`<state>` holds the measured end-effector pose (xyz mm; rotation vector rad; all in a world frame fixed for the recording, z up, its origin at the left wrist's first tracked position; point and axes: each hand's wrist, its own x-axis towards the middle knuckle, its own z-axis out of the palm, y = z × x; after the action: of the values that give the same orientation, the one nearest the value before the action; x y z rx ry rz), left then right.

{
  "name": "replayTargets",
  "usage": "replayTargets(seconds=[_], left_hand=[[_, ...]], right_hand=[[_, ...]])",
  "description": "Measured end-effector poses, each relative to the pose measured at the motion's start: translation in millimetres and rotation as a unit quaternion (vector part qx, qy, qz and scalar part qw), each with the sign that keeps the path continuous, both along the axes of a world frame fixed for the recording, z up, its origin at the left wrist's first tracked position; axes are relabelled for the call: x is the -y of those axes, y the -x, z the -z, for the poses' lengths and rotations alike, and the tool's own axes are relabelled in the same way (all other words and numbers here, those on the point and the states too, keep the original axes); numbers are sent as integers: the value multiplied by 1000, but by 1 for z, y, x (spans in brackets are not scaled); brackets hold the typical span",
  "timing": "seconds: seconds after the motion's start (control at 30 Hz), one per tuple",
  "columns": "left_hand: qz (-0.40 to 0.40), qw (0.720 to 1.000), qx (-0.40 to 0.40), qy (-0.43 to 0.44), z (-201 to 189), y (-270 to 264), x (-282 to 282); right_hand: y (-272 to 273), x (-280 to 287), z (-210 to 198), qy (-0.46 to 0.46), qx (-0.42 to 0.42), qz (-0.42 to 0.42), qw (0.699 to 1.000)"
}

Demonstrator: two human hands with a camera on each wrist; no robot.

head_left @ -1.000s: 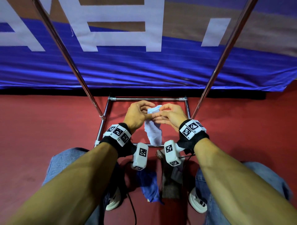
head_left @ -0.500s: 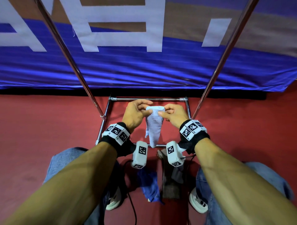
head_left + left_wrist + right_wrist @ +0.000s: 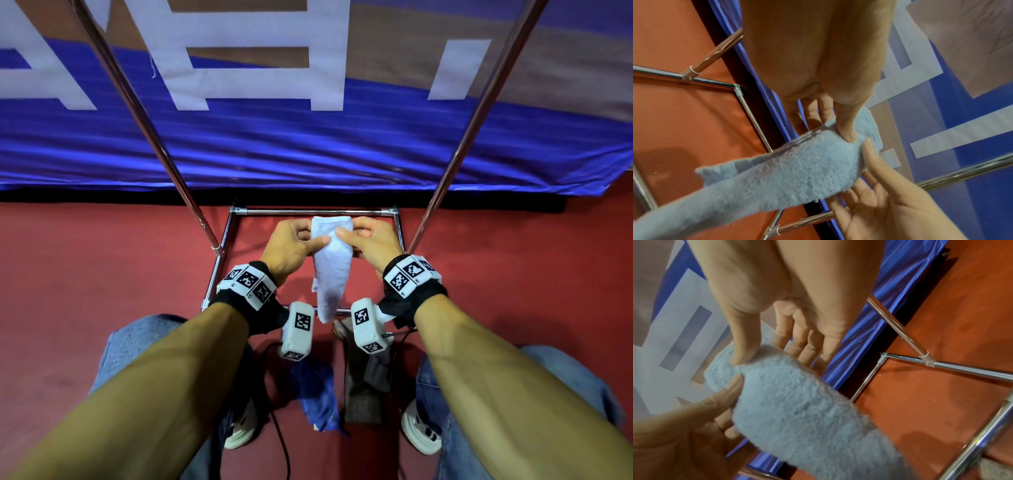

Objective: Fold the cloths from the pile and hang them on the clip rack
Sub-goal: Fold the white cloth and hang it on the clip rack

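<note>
Head view: cloth (image 3: 334,263) lengthwise downward

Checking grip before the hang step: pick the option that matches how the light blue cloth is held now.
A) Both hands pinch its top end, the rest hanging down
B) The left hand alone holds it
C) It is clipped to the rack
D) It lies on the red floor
A: the left hand and right hand each pinch the top of the light blue cloth, whose lower part hangs free between the wrists.
</note>
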<state>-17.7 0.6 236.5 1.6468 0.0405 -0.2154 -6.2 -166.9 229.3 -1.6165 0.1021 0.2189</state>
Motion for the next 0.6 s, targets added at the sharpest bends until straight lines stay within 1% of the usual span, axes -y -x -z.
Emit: replayTargets(seconds=[0.1,0.17,0.23,0.3,0.37,0.5,0.6], left_hand=[[-14,999,3,37,-2,-1,0],[-40,998,0,57,-1,-3,-3],[-64,996,-4,65,1,-6,-6],[-67,996,-9,61,1,-6,-7],[-49,997,-29,51,-1,-5,-5],[30,996,-79,35,-6,2,-2],[60,992,-108,36,-8,2,-4]], right_hand=[[2,-1,3,9,-36,-47,998],[4,-1,3,9,-53,-73,996],[5,0,1,8,-59,-78,995],[5,-1,-1,7,-53,-65,996],[4,-1,-3,7,-49,-38,998],[0,2,0,-13,-49,15,999],[-3,5,4,-31,-60,43,997]])
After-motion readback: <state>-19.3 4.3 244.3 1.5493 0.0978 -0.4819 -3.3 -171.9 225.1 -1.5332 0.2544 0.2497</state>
